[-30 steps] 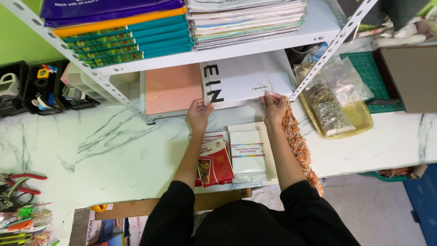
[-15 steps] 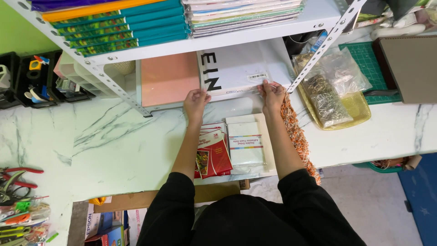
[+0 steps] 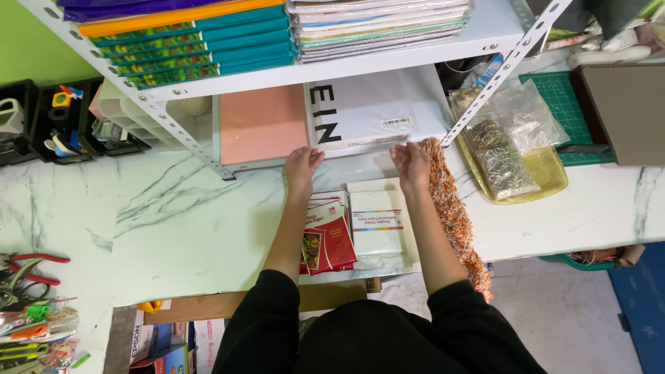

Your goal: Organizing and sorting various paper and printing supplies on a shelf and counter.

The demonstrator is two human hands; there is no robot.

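A flat white package (image 3: pixel 377 111) with large black letters lies under the lower shelf, beside a pink sheet (image 3: pixel 262 125). My left hand (image 3: pixel 301 166) rests just in front of the package's near left corner, fingers loosely curled. My right hand (image 3: pixel 410 161) hovers off its near right corner, holding nothing. Between my forearms on the marble table (image 3: pixel 138 215) lie red packets (image 3: pixel 327 237) and a white packet with a coloured stripe (image 3: pixel 376 228).
A white metal shelf (image 3: pixel 388 59) carries teal and orange folders (image 3: pixel 187 41) and stacked sheets. An orange fringed trim (image 3: pixel 454 215) runs beside my right arm. A yellow tray (image 3: pixel 544 173) holds clear bags. Black organisers (image 3: pixel 48 125) stand left; pliers (image 3: pixel 24 270) lie lower left.
Both hands have drawn back a little from the white package's front edge, which they were touching. The package now sits slightly deeper under the shelf.
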